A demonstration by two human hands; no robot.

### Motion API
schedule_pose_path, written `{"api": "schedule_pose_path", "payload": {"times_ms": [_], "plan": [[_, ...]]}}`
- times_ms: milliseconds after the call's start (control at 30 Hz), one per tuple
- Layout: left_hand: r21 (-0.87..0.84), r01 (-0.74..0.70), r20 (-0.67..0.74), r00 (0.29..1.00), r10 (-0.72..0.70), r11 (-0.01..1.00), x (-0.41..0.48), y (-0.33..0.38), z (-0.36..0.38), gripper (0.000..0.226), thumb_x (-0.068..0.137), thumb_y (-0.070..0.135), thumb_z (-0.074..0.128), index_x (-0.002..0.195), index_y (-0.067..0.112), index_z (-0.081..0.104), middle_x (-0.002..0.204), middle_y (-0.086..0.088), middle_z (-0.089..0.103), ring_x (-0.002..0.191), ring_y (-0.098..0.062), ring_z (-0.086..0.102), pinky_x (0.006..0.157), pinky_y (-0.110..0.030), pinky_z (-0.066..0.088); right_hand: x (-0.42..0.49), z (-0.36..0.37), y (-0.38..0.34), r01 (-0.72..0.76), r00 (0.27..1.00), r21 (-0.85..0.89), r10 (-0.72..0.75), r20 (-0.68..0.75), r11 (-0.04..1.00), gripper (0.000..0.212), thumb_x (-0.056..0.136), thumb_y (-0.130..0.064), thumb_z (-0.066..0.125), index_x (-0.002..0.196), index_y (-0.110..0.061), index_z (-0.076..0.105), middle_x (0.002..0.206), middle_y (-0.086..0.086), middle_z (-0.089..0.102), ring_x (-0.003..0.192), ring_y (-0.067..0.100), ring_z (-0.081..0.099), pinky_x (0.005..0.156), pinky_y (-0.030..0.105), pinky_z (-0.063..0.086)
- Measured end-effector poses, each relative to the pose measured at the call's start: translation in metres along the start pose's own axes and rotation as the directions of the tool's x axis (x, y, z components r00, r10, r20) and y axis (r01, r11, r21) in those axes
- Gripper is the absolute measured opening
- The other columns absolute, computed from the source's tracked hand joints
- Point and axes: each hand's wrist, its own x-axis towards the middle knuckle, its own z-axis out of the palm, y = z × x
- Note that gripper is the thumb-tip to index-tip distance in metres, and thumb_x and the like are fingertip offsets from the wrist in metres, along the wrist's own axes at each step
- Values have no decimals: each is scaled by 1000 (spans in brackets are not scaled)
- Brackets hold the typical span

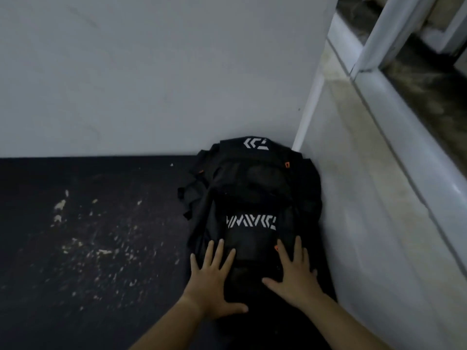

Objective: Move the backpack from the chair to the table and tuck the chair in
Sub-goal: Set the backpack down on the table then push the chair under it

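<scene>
A black backpack [255, 198] with white logo lettering and small orange tabs lies flat on the dark table [88, 236], pushed into the corner where two white walls meet. My left hand [214, 279] rests flat on the near left part of the backpack, fingers spread. My right hand [294, 274] lies flat on its near right part, fingers also spread. Neither hand grips anything. No chair is in view.
The dark table top is scuffed with pale marks at the left. A white wall [151, 72] stands behind the backpack and another wall [366, 223] runs along its right side. A white window frame [394, 34] is at the upper right.
</scene>
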Motion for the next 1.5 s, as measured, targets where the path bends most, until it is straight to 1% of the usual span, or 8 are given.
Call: {"api": "schedule_pose_path", "payload": {"times_ms": [100,233,400,1000,1200,1333,1400,1500], "plan": [[103,17,54,998,-23,995,5,4,17,140,46,96,43,144,29,-31,150,-10,-41,138,-36,-37,108,-73,-6,2,13,3,-6,999,31,5,50,1000,134,55,-83,62,145,-40,-27,150,4,-46,145,33,-24,113,67,9],[155,54,88,994,-68,986,18,9,25,143,45,95,47,143,27,-33,149,-16,-43,136,-41,-38,104,-77,-4,15,14,9,-11,992,24,8,129,1000,146,46,-83,68,144,-38,-30,149,7,-46,144,34,-28,115,67,6],[209,90,80,991,-109,974,33,12,30,145,46,96,47,140,24,-37,145,-20,-48,135,-45,-37,105,-76,2,34,13,5,-48,988,11,46,149,999,147,50,-74,76,143,-35,-32,150,11,-44,143,37,-28,114,68,6],[175,95,39,994,-103,980,114,-6,-5,139,53,90,53,143,26,-32,148,-18,-43,136,-44,-37,107,-76,10,119,-30,-10,-70,990,-30,73,121,997,144,57,-66,80,144,-35,-31,151,11,-42,144,37,-26,113,69,5],[226,152,82,981,-174,962,121,-1,-13,144,52,85,62,141,29,-35,146,-15,-47,136,-42,-38,107,-76,10,114,-25,-29,-151,988,-121,155,23,981,133,68,-59,77,148,-27,-24,157,18,-29,146,40,-16,112,70,7],[262,191,119,966,-228,946,115,13,-23,144,53,80,68,144,27,-30,151,-17,-39,140,-43,-30,109,-75,8,89,-6,-29,-90,989,-134,72,-130,987,109,81,-58,65,152,-27,-12,162,15,-10,148,39,-4,113,69,9],[230,154,93,979,-179,961,104,15,-24,134,61,76,67,149,24,-19,156,-18,-28,144,-43,-20,112,-70,10,73,1,-23,-55,984,-141,30,-177,988,98,86,-57,58,153,-27,-7,163,14,-3,148,37,1,113,67,11],[155,61,81,994,-74,986,75,7,-24,106,78,67,58,153,22,-3,161,-14,-16,148,-36,-10,117,-61,12,49,4,-15,0,988,-176,-27,-151,984,88,92,-53,51,153,-26,-5,163,15,3,148,36,6,114,64,12]]}}
